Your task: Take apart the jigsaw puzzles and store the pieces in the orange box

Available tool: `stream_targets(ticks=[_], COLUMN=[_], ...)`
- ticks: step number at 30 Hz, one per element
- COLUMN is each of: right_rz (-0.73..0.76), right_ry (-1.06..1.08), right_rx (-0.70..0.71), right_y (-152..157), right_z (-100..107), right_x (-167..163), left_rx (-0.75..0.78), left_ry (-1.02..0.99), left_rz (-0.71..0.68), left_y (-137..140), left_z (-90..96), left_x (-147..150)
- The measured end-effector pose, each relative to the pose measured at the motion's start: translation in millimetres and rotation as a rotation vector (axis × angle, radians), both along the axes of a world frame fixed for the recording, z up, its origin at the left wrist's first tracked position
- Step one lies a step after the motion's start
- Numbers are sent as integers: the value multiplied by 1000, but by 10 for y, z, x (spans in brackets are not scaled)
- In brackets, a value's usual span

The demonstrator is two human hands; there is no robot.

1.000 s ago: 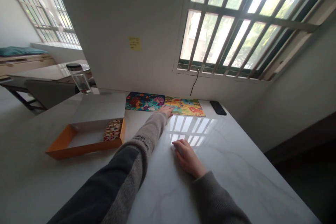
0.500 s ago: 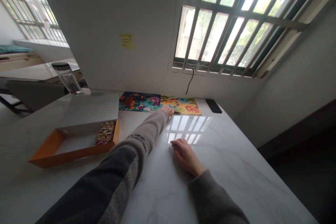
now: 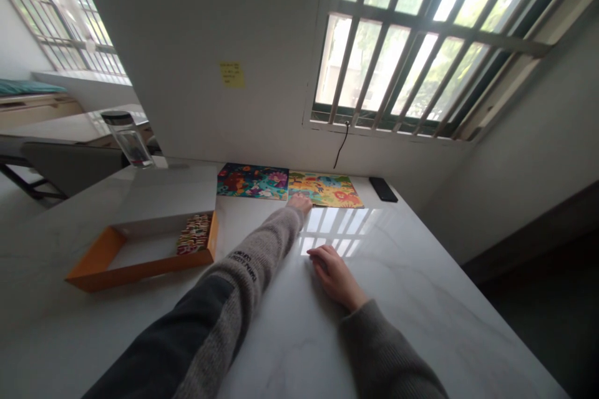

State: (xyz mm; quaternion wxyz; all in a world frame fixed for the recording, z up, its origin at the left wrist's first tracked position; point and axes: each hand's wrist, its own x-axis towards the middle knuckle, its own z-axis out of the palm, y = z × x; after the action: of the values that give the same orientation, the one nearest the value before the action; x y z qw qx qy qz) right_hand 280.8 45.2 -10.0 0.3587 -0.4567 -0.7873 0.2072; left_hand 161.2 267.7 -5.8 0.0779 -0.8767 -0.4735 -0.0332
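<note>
With my left arm stretched across the table, my left hand [image 3: 300,202] reaches the near left edge of a yellow picture board [image 3: 334,189] printed with animals. Its fingers are closed at that edge, and the fingertips are partly hidden. Close beside it on the left lies a dark blue picture board [image 3: 253,181] with colourful figures and flowers. Nearer to me, my right hand [image 3: 334,274] rests on the white marbled table [image 3: 402,287]. Its fingers are loosely bent and apart, holding nothing.
On the left stands an orange-sided open box [image 3: 140,272] with a stack of colourful pieces [image 3: 194,234] at its right end. A black phone [image 3: 383,189] lies near the far right edge. A glass bottle [image 3: 131,140] stands at the far left, and a wall [image 3: 262,118] bounds the back.
My left hand has come slightly nearer to me along the yellow board's near edge. That board seems to have shifted a little. My right hand stays where it was; the view has drifted slightly.
</note>
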Motion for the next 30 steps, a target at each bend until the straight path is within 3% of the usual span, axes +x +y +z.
stream_targets(ticks=[6, 11, 15, 21, 30], right_rz=[-7, -12, -11, -12, -33], right_ry=[-6, 5, 3, -15, -14], right_rx=[-2, 4, -6, -13, 15], right_y=[-3, -9, -6, 10, 9], right_z=[2, 15, 19, -1, -2], right_x=[-7, -19, -23, -27, -60], left_rx=[16, -20, -106, -143, -200], left_ry=[-45, -26, 54, 154, 109], left_rz=[-24, 151, 131, 47, 117], left_y=[-23, 213, 395, 298, 133], left_z=[24, 122, 207, 168, 309], left_x=[-343, -989, -1253, -1151, -872])
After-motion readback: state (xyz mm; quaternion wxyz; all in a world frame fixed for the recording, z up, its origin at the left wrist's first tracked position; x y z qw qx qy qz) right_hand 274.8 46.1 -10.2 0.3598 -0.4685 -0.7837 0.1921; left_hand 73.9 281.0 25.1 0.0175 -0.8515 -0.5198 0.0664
